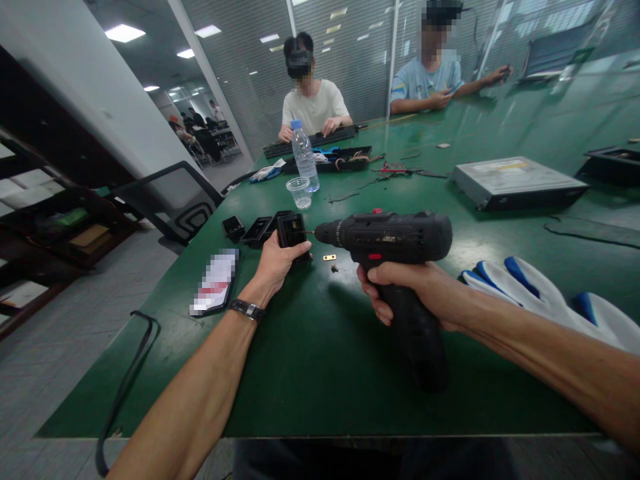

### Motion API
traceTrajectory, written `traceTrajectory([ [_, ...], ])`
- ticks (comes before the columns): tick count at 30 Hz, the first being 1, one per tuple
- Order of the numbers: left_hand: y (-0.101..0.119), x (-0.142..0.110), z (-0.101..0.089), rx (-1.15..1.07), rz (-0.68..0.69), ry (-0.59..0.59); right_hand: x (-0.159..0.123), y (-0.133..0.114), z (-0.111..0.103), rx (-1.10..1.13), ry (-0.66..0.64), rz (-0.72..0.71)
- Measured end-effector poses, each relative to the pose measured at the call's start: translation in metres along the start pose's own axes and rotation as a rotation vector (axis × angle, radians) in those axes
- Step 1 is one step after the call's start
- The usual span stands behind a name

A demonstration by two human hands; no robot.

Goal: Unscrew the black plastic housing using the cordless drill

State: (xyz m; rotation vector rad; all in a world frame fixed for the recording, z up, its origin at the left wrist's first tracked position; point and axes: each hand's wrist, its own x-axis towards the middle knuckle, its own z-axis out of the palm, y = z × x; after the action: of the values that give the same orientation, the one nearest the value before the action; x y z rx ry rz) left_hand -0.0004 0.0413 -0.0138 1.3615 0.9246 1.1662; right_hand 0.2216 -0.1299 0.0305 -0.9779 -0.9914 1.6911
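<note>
The green table (310,380) carries the work. The power drill (400,235) is held above it by the right hand (407,287), closed around the handle just under the body; it is likely the heaviest item in hand and nose-heavy, so a high grip suits it. Keep fingers off the chuck. The black housing (292,230), an open-faced box, is gripped by the left hand (281,261) at the drill's nose; it appears light, stiff and smooth, probably plastic. Hold it by the outer walls, clear of the opening. The thin bit (310,232) points at the housing; contact cannot be confirmed. It may snap under side load. The brass-coloured plate (329,257) lies on the table nearby; pinch it by its edges.
</note>
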Motion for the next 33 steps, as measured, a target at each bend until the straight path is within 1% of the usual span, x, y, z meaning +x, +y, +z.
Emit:
traceTrajectory([
  [12,0.0032,-0.0024,0.0023,0.001,0.000,0.009,0.0002,0.0000,0.0012,0.013,-0.001,0.007],
  [28,0.0019,-0.0016,0.0011,0.010,-0.001,0.016,0.0013,0.0016,-0.0009,0.019,0.006,0.016],
  [33,0.0016,-0.0009,0.0011,0.009,0.003,0.015,0.0002,0.0011,-0.0002,0.023,-0.010,0.013],
])
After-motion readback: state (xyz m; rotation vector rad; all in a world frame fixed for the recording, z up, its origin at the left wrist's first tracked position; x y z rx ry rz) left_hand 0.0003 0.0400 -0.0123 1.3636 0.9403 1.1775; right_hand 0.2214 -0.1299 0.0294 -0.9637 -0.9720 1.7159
